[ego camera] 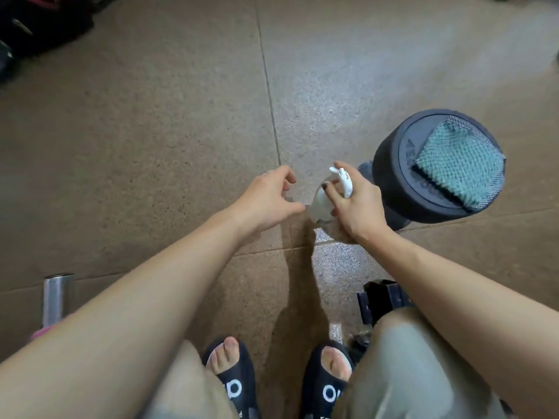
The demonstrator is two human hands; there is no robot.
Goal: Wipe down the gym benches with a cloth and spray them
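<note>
Over the brown speckled gym floor (pixel 151 122), I had the spray bottle (pixel 325 204) in my right hand (pixel 355 204), fingers wrapped round its neck just under the white trigger head (pixel 341 178), which pointed up and away from me. My left hand (pixel 269 196) was right beside the bottle, fingers loosely curled and holding nothing, thumb tip close to or maybe just touching the clear body, honestly couldn't tell which. The teal cloth (pixel 456 160) was lying on top of the dark round roller pad (pixel 429 170) of the bench, just past my right hand, draped a little over the far edge. Down below were my black slides (pixel 236 385) and khaki shorts (pixel 402 370), a black bit of frame (pixel 381 300) near my right knee, and a shiny metal tube (pixel 56 297) off to the left. Some dark bags (pixel 39 22) sat in the top left corner.
</note>
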